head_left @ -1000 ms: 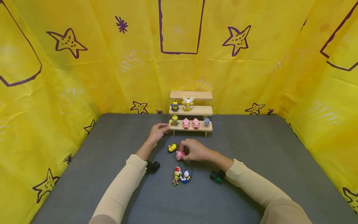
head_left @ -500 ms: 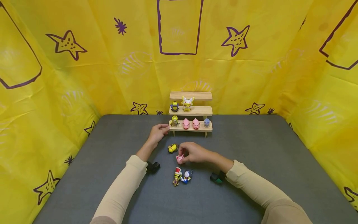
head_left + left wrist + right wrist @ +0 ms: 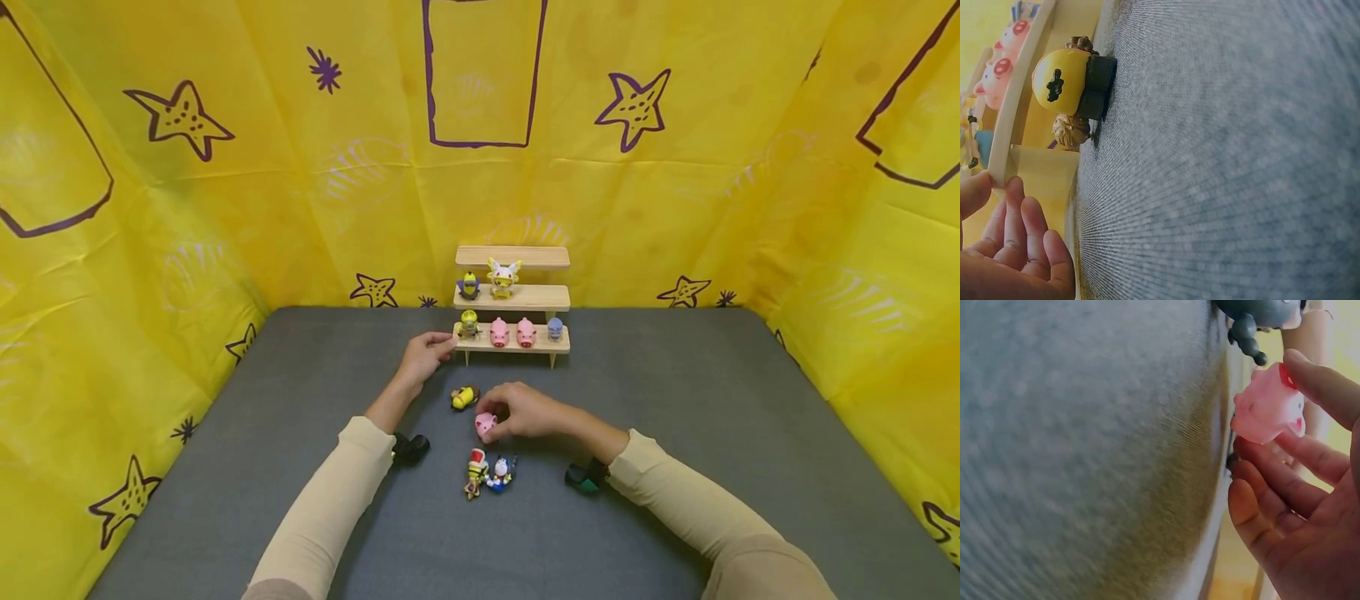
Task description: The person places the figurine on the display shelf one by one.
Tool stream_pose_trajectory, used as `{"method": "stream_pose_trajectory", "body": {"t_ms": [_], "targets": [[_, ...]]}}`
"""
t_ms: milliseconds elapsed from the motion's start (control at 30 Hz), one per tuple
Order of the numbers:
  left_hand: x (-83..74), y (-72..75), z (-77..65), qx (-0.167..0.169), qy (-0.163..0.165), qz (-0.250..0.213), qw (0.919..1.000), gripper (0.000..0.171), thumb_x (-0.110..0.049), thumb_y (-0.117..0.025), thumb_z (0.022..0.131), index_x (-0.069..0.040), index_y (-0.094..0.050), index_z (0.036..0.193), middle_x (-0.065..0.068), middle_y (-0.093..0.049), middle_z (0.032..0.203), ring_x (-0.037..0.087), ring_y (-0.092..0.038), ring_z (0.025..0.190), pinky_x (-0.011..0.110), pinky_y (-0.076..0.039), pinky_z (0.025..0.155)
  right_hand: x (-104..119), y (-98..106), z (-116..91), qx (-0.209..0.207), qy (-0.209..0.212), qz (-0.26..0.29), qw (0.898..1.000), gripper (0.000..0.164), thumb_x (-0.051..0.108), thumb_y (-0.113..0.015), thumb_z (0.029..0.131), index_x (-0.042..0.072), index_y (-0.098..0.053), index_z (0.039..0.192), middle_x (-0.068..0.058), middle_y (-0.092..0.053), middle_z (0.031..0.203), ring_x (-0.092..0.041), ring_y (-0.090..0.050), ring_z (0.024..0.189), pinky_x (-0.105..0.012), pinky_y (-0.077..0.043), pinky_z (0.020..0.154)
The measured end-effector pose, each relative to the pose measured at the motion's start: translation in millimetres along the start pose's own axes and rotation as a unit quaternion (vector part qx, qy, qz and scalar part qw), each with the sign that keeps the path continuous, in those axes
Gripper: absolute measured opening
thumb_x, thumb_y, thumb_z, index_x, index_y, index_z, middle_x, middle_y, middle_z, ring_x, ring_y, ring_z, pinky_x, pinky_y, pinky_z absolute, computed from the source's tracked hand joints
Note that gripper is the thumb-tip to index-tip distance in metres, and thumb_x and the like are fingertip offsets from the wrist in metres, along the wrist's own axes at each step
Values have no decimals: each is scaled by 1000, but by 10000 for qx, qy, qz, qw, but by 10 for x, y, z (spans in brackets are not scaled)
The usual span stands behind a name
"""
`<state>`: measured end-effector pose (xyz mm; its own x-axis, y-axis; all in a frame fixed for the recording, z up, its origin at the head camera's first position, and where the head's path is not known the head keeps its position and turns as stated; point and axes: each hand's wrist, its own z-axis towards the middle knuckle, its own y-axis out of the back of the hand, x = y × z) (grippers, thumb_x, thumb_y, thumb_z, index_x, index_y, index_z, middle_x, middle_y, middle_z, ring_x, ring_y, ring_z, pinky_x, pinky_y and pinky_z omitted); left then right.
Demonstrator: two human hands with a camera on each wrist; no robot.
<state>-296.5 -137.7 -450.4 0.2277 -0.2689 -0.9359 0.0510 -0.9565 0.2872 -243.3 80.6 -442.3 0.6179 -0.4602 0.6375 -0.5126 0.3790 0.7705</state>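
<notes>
At the left end of the lowest tier of a wooden display shelf (image 3: 517, 347), my left hand (image 3: 422, 358) pinches the board's corner between thumb and fingertips. My right hand (image 3: 525, 410) holds a small pink toy pig (image 3: 486, 427) between thumb and fingers just in front of the shelf. The right wrist view shows this pig (image 3: 1269, 406) from the side, its red snout near the thumb. A yellow-and-black figurine (image 3: 464, 397) lies beyond the pig, to its left. Closer to me, a red-hatted figurine (image 3: 476, 473) and a blue-and-white figurine (image 3: 500, 473) lie side by side.
On the lowest tier stand a yellow figurine (image 3: 468, 324), two pink pigs (image 3: 526, 332) and a bluish figurine (image 3: 554, 329). The middle tier bears a dark-and-yellow figurine (image 3: 468, 286) and a white-eared yellow one (image 3: 503, 278). A yellow patterned cloth (image 3: 480, 192) rises behind the grey table (image 3: 637, 375).
My right hand has moved the pig slightly toward me and turned it, so its face now shows differently. The left hand has stayed at the shelf's end.
</notes>
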Motion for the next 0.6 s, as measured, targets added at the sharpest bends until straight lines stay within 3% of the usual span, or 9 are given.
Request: {"method": "stream_pose_trajectory", "body": {"t_ms": [333,600], "targets": [[-9,9,-6,73,-11,-23,10000,34,-27,-61,97,-6,-64,124,15,-68,115,25,-62,100,37,-47,91,50,344,45,-560,-14,-43,9984,35,28,-80,81,10,-69,109,-2,-69,103,-15,-60,94,-46,-51,90],[-19,9,-15,58,0,-36,10000,35,-27,-61,97,-6,-63,124,15,-67,115,27,-62,102,39,-47,93,114,566,21,-994,-1,-205,9948,34,26,-80,81,8,-69,108,-2,-69,101,-14,-59,92,-37,-50,87]]}}
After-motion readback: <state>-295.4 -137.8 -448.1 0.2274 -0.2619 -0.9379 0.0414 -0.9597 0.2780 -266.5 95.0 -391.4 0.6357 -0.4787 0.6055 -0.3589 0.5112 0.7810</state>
